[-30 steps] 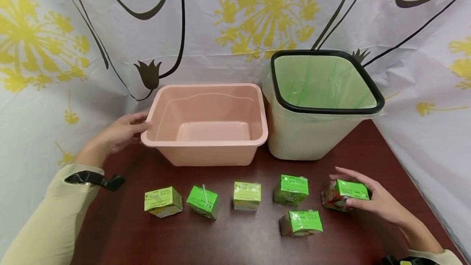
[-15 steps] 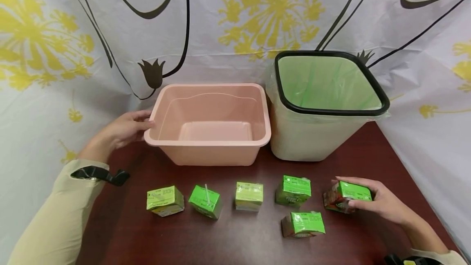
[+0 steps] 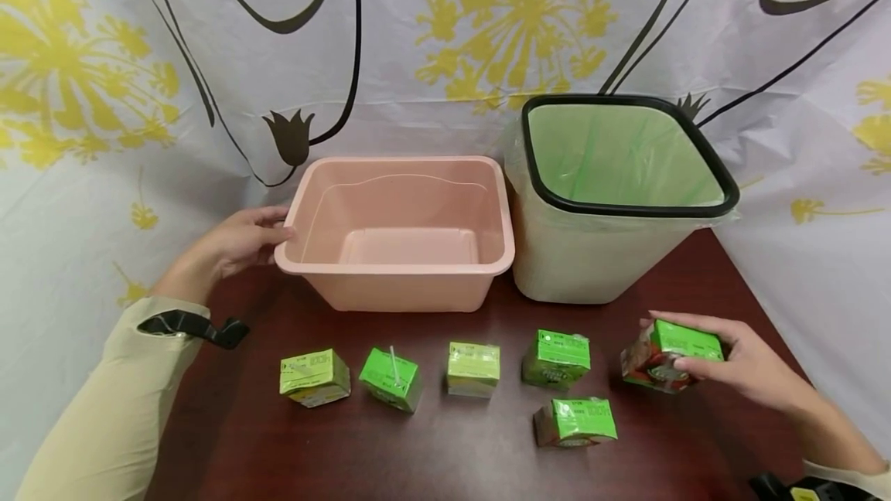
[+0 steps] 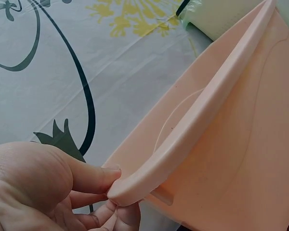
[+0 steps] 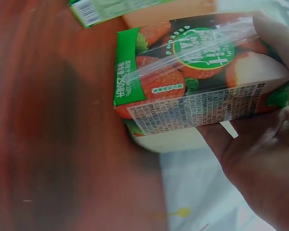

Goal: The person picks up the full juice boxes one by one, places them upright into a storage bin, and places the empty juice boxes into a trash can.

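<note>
My left hand (image 3: pixel 244 244) pinches the left rim of a pink plastic basin (image 3: pixel 390 292), thumb on top and fingers beneath, as the left wrist view shows up close. On the right, my right hand (image 3: pixel 745 358) grips a strawberry juice box (image 5: pixel 197 72) between thumb and fingers. The box has a green top, and a straw in clear wrap is stuck along its side. In the head view it appears slightly tilted, close over the table. Nearest to it stand two more green-topped juice boxes (image 3: pixel 557 358), one behind the other.
A lined bin (image 3: pixel 578 261) with a black rim stands right of the basin. Along the front of the dark table (image 3: pixel 418 470) are a yellow-green box (image 3: pixel 315 377), a green box with a raised straw (image 3: pixel 391 379) and another yellow-green box (image 3: pixel 473 369). A patterned cloth hangs behind.
The right hand has closed round the juice box and moved it slightly up and to the right. The left hand keeps its hold on the basin rim. The view has shifted a little.
</note>
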The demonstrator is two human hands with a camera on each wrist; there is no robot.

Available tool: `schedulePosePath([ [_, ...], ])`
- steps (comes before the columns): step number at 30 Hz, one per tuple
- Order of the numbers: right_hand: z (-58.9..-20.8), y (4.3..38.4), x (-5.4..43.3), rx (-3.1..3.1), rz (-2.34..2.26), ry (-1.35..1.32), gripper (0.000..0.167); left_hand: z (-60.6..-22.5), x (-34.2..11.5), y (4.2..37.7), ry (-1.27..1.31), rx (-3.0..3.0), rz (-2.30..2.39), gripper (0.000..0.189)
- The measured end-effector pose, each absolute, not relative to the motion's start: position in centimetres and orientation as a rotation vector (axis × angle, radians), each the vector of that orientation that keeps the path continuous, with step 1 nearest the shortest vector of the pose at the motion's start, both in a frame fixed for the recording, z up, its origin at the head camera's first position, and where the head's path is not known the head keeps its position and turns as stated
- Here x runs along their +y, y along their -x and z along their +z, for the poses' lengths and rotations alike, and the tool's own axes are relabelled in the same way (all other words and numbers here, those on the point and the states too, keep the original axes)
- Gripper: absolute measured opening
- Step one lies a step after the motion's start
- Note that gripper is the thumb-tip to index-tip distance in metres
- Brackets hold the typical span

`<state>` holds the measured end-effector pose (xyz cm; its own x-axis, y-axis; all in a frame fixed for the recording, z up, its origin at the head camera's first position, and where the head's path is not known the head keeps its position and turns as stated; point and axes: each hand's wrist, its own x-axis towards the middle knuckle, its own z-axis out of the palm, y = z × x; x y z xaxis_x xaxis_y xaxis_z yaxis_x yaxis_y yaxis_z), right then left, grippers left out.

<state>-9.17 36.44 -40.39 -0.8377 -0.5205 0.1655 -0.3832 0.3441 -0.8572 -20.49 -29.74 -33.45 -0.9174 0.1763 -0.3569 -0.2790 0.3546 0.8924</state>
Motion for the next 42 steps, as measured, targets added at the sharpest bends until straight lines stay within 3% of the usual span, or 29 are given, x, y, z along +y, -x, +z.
schedulePosePath([
  [16, -31.9, 10.6, 33.8, 2.563, -1.485, 0.808, 0.067, -33.3, -30.2, 20.6, 0.108, 2.229, 1.575, 0.064],
  [22, -28.3, 12.4, 31.9, 2.333, -1.648, 0.982, 0.069, -33.1, -30.3, 20.6, 0.107, 2.229, 1.566, 0.065],
  [34, -19.2, 14.1, 23.2, 2.748, -1.252, 0.795, 0.056, -33.2, -29.9, 20.7, 0.121, 2.198, 1.578, 0.065],
  [42, -15.9, 16.3, 16.2, 2.698, -1.176, 0.797, 0.047, -33.1, -29.9, 20.7, 0.122, 2.192, 1.581, 0.066],
])
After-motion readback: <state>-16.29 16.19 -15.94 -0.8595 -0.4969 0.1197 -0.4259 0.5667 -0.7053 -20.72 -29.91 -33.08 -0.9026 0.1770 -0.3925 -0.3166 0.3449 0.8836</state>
